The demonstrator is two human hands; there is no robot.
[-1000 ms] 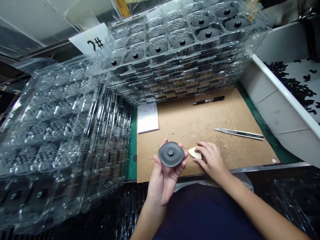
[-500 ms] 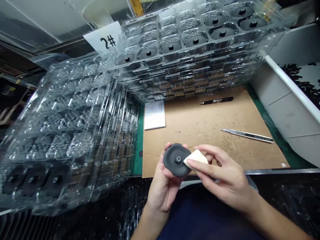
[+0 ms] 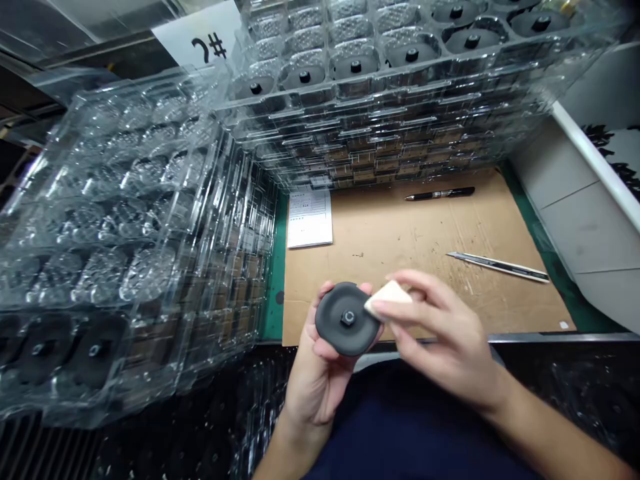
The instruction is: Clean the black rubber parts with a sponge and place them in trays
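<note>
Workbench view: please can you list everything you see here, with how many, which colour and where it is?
Disc: 1, dark grey, black centre nut, in the left hand.
Wedge of pale material: 1, cream, in the right hand, against the disc edge.
Clear plastic trays: two stacks, left and ahead, holding many dark discs.
Card: 1, white, marked 2#, behind the trays.
Paper sheet: 1, white, on the green mat.
Cardboard sheet: 1, brown, on the mat.
Pen: 1, black, on the cardboard.
Utility knife: 1, silver and black, on the cardboard.
White bin: 1, right, holding black pieces.
</note>
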